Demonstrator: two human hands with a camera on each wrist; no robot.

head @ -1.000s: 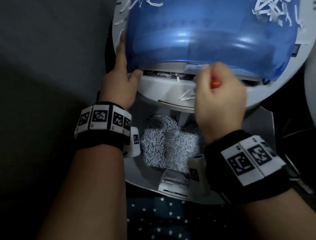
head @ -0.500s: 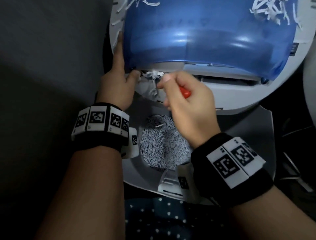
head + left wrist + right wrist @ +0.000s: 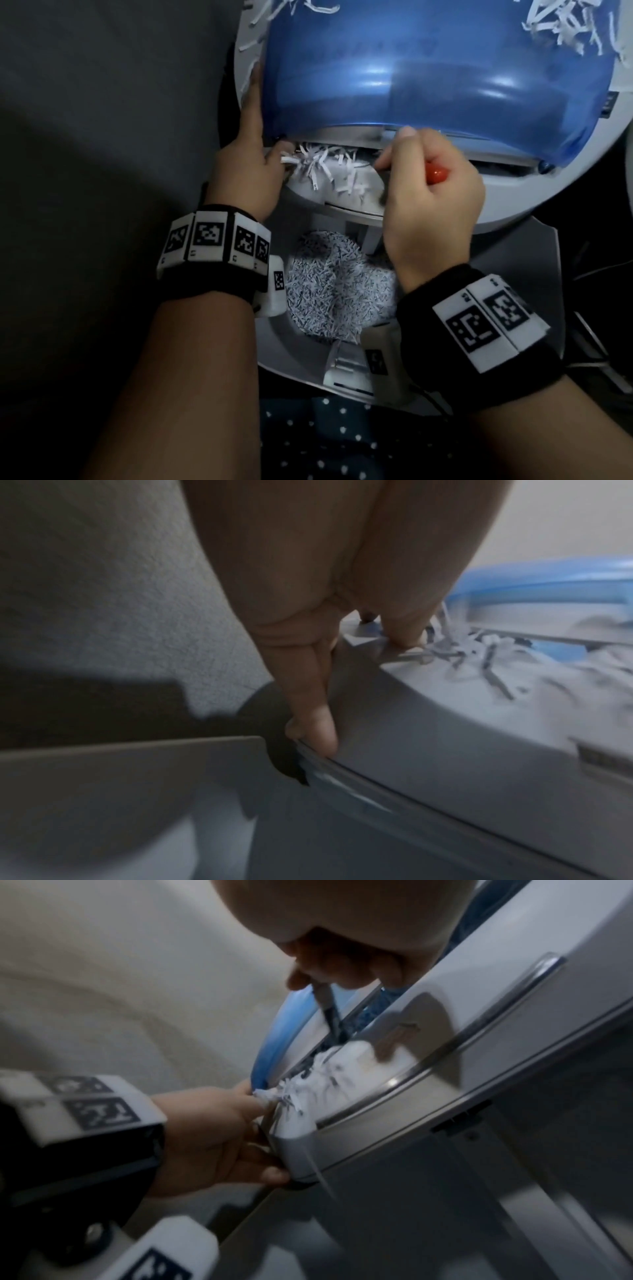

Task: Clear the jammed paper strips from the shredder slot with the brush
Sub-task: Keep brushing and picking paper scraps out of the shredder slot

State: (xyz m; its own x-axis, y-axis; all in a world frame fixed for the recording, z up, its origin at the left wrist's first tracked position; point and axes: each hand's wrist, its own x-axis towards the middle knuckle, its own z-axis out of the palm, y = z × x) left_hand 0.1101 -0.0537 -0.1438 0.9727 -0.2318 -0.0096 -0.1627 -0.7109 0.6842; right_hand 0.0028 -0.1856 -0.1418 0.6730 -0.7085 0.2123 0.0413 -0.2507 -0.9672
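gripping the brush (image 3: 435,174), right hand (image 3: 431,209) curled at slot

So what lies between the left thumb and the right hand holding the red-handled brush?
A tuft of white shredded paper strips hanging from the shredder slot fills that stretch, clearest in the head view.

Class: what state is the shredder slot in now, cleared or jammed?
Jammed. White paper strips bunch out of the slot onto the shredder, between the left hand and the right hand gripping the brush.
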